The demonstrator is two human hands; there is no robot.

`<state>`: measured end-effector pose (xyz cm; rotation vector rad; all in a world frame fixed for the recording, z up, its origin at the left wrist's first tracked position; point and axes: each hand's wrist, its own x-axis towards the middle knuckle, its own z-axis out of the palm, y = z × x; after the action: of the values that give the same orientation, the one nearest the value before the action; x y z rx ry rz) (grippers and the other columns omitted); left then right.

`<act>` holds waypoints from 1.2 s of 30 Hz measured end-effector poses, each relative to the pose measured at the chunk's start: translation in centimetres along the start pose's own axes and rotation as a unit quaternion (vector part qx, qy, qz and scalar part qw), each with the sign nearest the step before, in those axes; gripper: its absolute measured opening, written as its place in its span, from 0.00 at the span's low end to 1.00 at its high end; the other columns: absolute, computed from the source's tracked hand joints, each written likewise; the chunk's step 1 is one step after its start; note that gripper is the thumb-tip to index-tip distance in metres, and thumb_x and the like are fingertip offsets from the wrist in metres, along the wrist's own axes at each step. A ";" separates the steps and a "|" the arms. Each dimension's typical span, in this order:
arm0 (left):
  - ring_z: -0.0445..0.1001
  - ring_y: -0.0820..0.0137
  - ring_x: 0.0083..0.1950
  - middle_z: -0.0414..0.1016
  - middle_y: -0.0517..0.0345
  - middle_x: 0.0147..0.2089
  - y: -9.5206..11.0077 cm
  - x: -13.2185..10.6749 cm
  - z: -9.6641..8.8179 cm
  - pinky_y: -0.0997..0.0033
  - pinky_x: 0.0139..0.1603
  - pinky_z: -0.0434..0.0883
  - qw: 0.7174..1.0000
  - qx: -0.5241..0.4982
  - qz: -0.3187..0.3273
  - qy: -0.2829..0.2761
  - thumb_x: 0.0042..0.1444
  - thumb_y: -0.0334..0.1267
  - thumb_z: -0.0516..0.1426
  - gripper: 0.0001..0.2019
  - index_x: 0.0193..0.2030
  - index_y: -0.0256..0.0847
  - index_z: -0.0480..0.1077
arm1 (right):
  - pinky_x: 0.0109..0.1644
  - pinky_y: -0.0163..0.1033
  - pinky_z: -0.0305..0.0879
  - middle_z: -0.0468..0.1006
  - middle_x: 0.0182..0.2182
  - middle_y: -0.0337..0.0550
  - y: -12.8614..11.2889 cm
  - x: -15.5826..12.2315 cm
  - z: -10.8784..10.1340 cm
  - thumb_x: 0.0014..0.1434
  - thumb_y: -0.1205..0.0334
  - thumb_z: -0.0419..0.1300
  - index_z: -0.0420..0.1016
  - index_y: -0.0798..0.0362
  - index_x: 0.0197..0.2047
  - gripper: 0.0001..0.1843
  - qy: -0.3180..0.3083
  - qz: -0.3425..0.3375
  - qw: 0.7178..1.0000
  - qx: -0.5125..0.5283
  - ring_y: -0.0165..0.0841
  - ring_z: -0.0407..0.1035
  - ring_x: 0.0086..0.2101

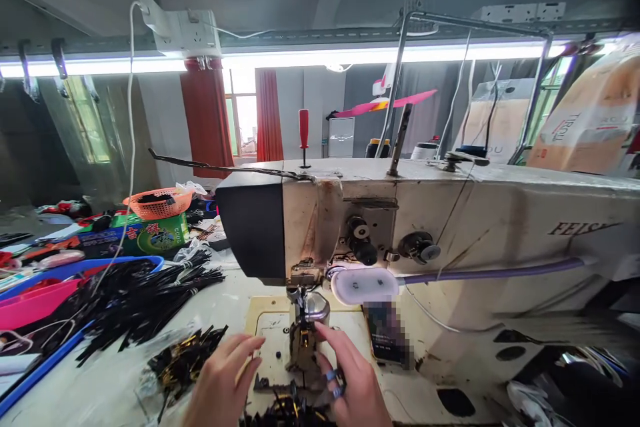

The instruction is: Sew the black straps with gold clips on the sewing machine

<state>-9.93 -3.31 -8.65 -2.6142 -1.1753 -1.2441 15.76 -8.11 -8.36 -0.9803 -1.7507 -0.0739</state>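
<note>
My left hand (225, 377) is beside the sewing machine's needle plate, its thumb and fingers apart with nothing visible between them. Close to the presser foot (301, 340), my right hand (355, 377) stretches its index finger toward the foot's right side; whether it touches cannot be made out. A blue-grey ring-like piece (336, 381) sits on a finger of that hand. Under the foot a small gold glint shows. Black and gold strips (290, 410) lie between my hands at the near edge. Another heap of black and gold pieces (187, 360) rests left of my left hand.
The sewing machine (450, 227) spans the right, with a lit lamp (367, 285) under its arm. A phone (387, 333) lies on the bed. Bundled black strips (155, 300), a blue tray (45, 367) and an orange basket (159, 203) stand left. A red screwdriver (303, 130) stands on top.
</note>
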 end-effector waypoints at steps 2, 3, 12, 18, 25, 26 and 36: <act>0.81 0.66 0.42 0.82 0.55 0.43 3.5 1.9 1.5 0.70 0.44 0.81 0.997 -0.078 -0.012 0.000 0.59 0.31 0.60 0.20 0.58 0.46 0.69 | 0.48 0.35 0.73 0.79 0.45 0.45 -0.6 0.6 0.6 0.68 0.68 0.50 0.66 0.49 0.61 0.20 0.022 0.072 0.996 0.047 0.33 0.75 0.44; 0.81 0.66 0.41 0.82 0.55 0.43 4.8 2.6 2.1 0.70 0.43 0.81 0.994 -0.104 -0.013 0.016 0.56 0.29 0.61 0.23 0.59 0.46 0.67 | 0.46 0.34 0.73 0.79 0.43 0.43 -0.7 0.7 0.8 0.68 0.65 0.51 0.68 0.48 0.59 0.18 0.032 0.112 0.991 0.071 0.32 0.76 0.41; 0.80 0.68 0.36 0.82 0.57 0.36 7.4 5.7 2.5 0.73 0.40 0.78 0.975 -0.213 -0.050 0.019 0.50 0.21 0.57 0.19 0.46 0.43 0.78 | 0.46 0.31 0.73 0.79 0.43 0.42 -0.3 1.5 0.3 0.66 0.66 0.57 0.73 0.44 0.54 0.15 -0.016 0.096 0.983 0.154 0.31 0.76 0.43; 0.79 0.68 0.35 0.82 0.55 0.36 7.1 6.0 2.1 0.72 0.40 0.77 0.950 -0.282 -0.131 -0.021 0.48 0.22 0.56 0.18 0.43 0.40 0.80 | 0.46 0.35 0.75 0.77 0.45 0.46 -0.4 2.5 0.1 0.63 0.75 0.52 0.65 0.45 0.63 0.27 -0.042 -0.026 0.993 0.105 0.33 0.76 0.44; 0.82 0.62 0.42 0.84 0.50 0.39 6.4 6.7 1.9 0.66 0.46 0.78 0.885 -0.418 -0.193 -0.067 0.51 0.32 0.58 0.12 0.40 0.37 0.81 | 0.34 0.40 0.72 0.80 0.40 0.50 -0.6 3.7 -0.9 0.62 0.77 0.53 0.67 0.57 0.61 0.25 -0.080 -0.169 0.975 -0.116 0.37 0.75 0.36; 0.82 0.62 0.43 0.84 0.50 0.38 6.5 6.9 1.7 0.66 0.47 0.78 0.877 -0.434 -0.194 -0.070 0.51 0.33 0.58 0.12 0.40 0.36 0.80 | 0.33 0.40 0.72 0.80 0.40 0.51 -0.7 3.9 -1.1 0.61 0.77 0.53 0.67 0.58 0.61 0.25 -0.085 -0.180 0.972 -0.128 0.37 0.75 0.35; 0.76 0.71 0.30 0.80 0.57 0.30 7.2 7.4 1.6 0.74 0.35 0.75 0.848 -0.496 -0.175 -0.066 0.47 0.27 0.59 0.16 0.44 0.35 0.79 | 0.33 0.42 0.74 0.79 0.36 0.54 -1.4 5.3 -1.2 0.60 0.76 0.52 0.68 0.63 0.57 0.21 -0.032 -0.203 0.969 -0.136 0.39 0.74 0.33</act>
<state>-1.30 -3.38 -2.69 -3.2688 -1.3009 -2.2840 15.35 -6.59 -2.97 -0.8074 -2.0158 -0.5625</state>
